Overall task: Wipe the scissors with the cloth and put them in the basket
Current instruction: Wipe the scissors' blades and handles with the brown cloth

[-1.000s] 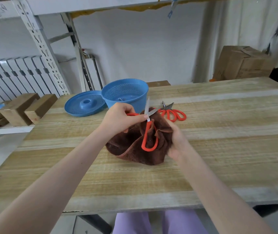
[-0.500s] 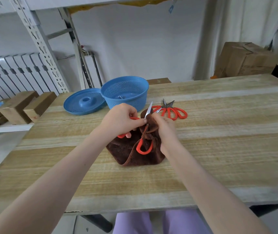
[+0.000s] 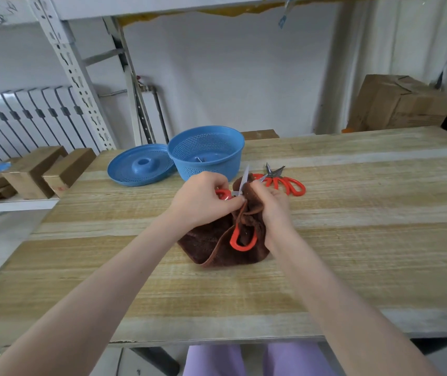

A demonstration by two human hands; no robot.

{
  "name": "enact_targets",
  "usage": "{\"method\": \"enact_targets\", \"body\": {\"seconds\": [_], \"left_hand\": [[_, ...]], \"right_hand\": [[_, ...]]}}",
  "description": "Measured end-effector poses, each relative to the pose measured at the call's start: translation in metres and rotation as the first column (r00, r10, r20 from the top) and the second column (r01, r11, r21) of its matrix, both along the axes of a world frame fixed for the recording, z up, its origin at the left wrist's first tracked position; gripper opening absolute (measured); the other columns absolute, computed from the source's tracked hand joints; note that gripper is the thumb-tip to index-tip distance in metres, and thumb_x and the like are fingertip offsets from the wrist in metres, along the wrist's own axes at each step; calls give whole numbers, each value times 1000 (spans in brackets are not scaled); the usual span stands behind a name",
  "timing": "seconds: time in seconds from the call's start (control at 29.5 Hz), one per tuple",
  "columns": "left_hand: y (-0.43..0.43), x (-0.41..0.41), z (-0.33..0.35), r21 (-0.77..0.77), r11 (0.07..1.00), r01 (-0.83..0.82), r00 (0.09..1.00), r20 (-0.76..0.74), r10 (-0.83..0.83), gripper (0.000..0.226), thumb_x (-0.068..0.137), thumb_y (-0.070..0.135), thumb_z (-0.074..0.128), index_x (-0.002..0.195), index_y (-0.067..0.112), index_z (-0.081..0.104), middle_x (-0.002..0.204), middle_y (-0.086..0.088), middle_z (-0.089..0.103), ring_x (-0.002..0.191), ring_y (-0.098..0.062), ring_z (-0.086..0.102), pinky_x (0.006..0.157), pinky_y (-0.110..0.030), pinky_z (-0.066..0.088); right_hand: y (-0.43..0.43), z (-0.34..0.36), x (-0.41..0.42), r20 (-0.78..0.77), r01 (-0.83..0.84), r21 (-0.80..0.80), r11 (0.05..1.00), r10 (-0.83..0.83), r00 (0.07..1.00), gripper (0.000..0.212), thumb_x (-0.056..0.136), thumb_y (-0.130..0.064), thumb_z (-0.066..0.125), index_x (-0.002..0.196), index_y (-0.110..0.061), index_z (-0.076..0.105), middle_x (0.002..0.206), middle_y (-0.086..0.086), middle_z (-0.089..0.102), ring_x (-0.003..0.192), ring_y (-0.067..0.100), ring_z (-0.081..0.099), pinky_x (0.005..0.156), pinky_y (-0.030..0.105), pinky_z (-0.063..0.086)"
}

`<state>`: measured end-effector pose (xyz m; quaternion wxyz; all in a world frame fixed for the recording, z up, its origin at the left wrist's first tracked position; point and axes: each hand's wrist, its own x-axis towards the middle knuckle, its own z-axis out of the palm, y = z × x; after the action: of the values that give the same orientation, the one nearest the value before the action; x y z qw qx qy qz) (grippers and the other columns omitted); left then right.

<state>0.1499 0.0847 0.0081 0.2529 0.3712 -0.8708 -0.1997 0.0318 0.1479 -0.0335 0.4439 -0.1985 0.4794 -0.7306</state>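
Open red-handled scissors (image 3: 244, 180) sit between both hands. The left hand (image 3: 203, 198) grips 1 handle, and the right hand (image 3: 273, 204) pinches 1 brown cloth (image 3: 206, 242) round a blade. Wiping looks underway; basketing is still to do. Just beyond the grip, 1 blue basket (image 3: 216, 169) holds something metal. Beyond-right of the grip lie spare scissors (image 3: 290, 183), seemingly 2 pairs.

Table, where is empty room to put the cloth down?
Bare wood lies along the near edge of the table, in front of the cloth, and on the right past the spare scissors. It is crowded at the back around the basket and lid.
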Motion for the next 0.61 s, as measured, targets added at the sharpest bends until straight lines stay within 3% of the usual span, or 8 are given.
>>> {"method": "enact_targets", "body": {"seconds": [0.07,0.14,0.34,0.48,0.61], "left_hand": [[-2,4,3,112,990,89,996,-12,-88,35,72,32,78,65,7,54,53,6,45,47,-11,43,51,-33,45],[-4,7,5,151,979,134,991,-3,-135,38,69,33,82,65,7,53,55,6,44,48,-9,40,51,-30,41],[-9,6,8,47,999,21,998,65,-24,53,55,51,84,61,11,49,57,4,47,57,-14,43,66,-44,49],[-5,4,6,-66,997,-41,994,99,48,60,52,61,80,60,12,47,56,3,48,56,-17,46,58,-39,45],[-8,6,2,4,997,-71,994,79,70,61,48,59,85,56,16,44,57,3,50,57,-17,46,57,-36,41]], "right_hand": [[0,1,-3,-40,-7,11,1000,8,999,14,87,-10,62,87,4,67,79,22,56,73,32,51,72,46,43],[0,-1,-7,-67,-26,26,999,27,997,18,88,-11,63,75,1,66,66,17,59,62,28,55,68,43,46],[1,-3,-8,-92,-125,8,992,126,988,34,87,-15,69,53,-17,71,51,4,60,44,16,58,51,28,53],[-4,1,-10,-188,-88,20,996,90,978,36,83,-15,68,47,-16,64,48,6,55,44,20,54,53,29,49],[3,-8,-9,-261,-83,36,996,89,961,34,86,-13,65,52,-14,64,50,6,57,48,19,56,54,29,49]]}}
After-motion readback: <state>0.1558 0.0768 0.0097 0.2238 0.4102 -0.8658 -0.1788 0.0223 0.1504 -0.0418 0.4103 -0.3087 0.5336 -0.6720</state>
